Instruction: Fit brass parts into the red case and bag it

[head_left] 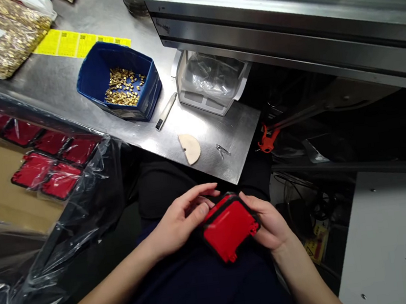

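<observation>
The right hand (271,221) grips a black-edged red plastic casing (230,228); the left hand (182,218) curls at its opposite side, hold unclear

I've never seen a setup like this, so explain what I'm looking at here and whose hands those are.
There's no robot here: it's one picture from a camera on a person's head, looking down at their own hands. The right hand holds a red plastic piece with black edging, while the left hand has its fingers at the near corner's opposite edge. On the metal table are a blue bin of small brass-coloured parts, a slim silver tool, a beige half-disc and what looks like a nail clipper. Similar red pieces lie at left.
</observation>
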`<action>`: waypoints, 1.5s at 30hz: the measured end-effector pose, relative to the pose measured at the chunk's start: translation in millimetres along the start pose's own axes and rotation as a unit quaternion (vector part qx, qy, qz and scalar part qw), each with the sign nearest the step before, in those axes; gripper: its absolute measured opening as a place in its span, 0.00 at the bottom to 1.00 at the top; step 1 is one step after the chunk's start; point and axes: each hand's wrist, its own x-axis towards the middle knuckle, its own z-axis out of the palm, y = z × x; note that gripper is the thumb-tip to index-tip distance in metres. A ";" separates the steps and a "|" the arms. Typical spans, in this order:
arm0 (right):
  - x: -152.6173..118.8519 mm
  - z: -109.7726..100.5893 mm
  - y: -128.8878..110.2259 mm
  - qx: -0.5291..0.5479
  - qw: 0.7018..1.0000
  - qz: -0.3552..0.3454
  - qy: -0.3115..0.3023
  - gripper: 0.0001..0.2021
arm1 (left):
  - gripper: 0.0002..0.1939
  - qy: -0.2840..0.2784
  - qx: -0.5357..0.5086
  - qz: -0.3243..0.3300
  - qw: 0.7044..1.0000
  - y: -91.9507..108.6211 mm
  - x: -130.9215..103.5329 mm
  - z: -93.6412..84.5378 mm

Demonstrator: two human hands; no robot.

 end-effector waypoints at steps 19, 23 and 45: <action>148.1 106.2 -47.6 -0.755 0.562 -0.245 0.235 0.26 | 0.36 0.035 -0.389 -0.069 0.918 -16.4 -36.8 -9.5; 134.1 101.2 -49.2 -0.755 0.596 -0.226 0.152 0.14 | 0.26 0.141 -0.425 -0.134 0.884 -17.8 -35.6 -19.5; 2.6 62.7 1.8 -0.817 0.447 -0.280 -0.233 0.14 | 0.23 0.184 -0.367 -0.284 0.867 -27.2 -34.9 -13.9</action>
